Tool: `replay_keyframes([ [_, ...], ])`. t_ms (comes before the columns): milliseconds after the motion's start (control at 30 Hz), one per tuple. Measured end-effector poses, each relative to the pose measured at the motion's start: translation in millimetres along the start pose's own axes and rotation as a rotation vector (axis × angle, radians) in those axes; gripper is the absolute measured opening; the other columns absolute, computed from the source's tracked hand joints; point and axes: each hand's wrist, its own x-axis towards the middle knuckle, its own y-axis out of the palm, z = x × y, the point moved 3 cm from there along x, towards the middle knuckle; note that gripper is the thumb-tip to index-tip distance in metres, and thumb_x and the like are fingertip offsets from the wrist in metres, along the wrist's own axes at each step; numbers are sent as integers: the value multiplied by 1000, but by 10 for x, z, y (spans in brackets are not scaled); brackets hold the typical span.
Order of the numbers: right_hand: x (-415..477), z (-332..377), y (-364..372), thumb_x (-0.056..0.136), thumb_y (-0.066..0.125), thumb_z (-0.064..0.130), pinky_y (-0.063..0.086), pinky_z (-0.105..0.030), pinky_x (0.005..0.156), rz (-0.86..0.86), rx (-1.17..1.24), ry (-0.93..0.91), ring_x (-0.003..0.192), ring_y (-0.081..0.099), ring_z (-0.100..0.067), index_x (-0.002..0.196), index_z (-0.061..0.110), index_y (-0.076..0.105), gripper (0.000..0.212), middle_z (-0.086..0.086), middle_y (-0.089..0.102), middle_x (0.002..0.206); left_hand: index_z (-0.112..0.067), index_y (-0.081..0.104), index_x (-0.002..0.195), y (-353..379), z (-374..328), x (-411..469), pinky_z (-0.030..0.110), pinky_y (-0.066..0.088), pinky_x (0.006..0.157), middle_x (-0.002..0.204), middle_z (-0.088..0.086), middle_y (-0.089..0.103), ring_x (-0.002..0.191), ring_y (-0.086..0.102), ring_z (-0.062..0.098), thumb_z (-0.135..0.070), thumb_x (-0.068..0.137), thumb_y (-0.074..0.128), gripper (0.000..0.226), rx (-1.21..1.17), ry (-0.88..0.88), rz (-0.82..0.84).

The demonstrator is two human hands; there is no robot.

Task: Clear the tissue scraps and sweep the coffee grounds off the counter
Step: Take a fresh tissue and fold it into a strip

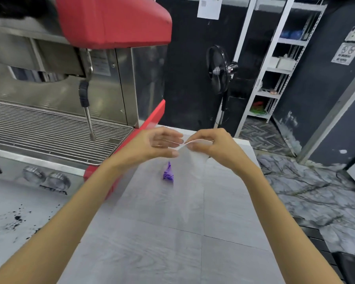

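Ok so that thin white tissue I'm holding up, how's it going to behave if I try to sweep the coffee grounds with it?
Probably floppy: the tissue hangs limp and see-through from the right hand, so alone it may fold rather than push. It looks very light, so air could lift it. Wadding it first would likely move the coffee grounds better.

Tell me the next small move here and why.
Probably lower the white tissue sheet, pinched by the right hand with the left hand beside it, onto the purple scrap lying just below on the counter. The coffee grounds sit far left.
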Motion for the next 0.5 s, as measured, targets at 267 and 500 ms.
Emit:
replay_keyframes([
  [267,-217,439,359,85,65,16,45,-9,59,138,220,-85,73,60,-6,91,12,72,10,4,67,81,-21,66,75,-258,-5,-618,16,47,67,68,-9,66,69,60,7,-5,78,68,17,43,76,-227],
  [500,-220,872,1042,88,57,7,53,-21,71,219,582,-60,78,66,-11,100,10,71,19,0,72,83,-22,66,96,-839,-20,-1389,17,51,58,73,-5,70,67,64,9,-4,84,58,23,-174,-12,-260],
])
